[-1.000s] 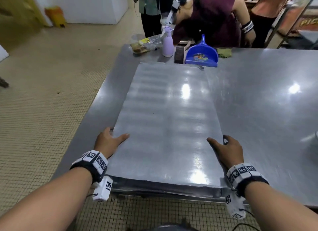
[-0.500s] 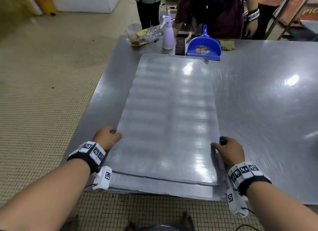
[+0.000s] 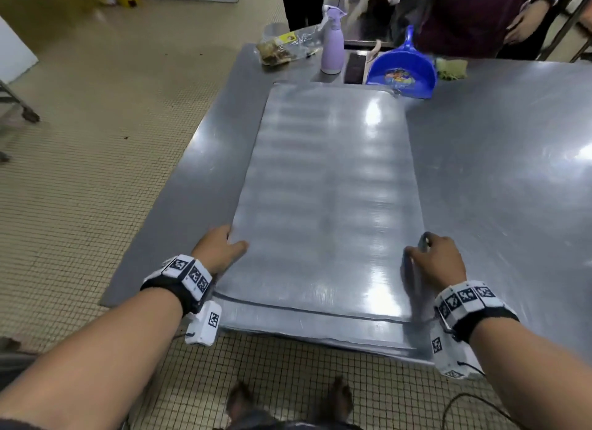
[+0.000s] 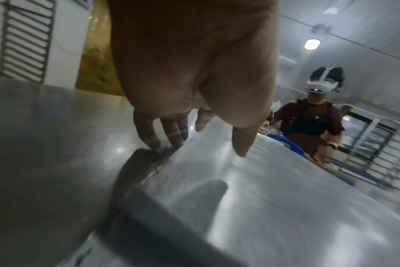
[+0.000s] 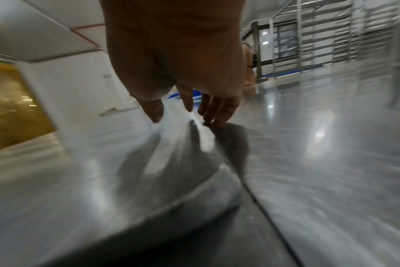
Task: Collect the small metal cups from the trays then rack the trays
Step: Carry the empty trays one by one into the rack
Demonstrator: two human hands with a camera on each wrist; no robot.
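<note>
Two flat metal trays are seen stacked on the steel surface (image 3: 496, 160), the top tray (image 3: 326, 189) lying a little farther from the person than the bottom tray (image 3: 304, 324), so that a strip of the lower one is exposed at the near edge, which overhangs the surface slightly. The left hand (image 3: 217, 248) is placed at the left edge of the top tray: the thumb is laid on the tray's top face and the fingers (image 4: 149, 137) are held close together, pointing down, with their tips touching the tray's edge, as the left wrist view shows. The right hand (image 3: 439, 258) is set at the right edge in the same way, thumb on top and fingers (image 5: 217, 110) down at the rim, pressed together. Whether either hand is actually curled under the rim cannot be told. No small metal cups are shown on the trays. At the far end of the surface a lilac spray bottle (image 3: 333, 41), a blue dustpan (image 3: 402, 72), a clear bag of food (image 3: 285, 48) and a green cloth (image 3: 451, 67) are seen. Other people are seen standing beyond them.
</note>
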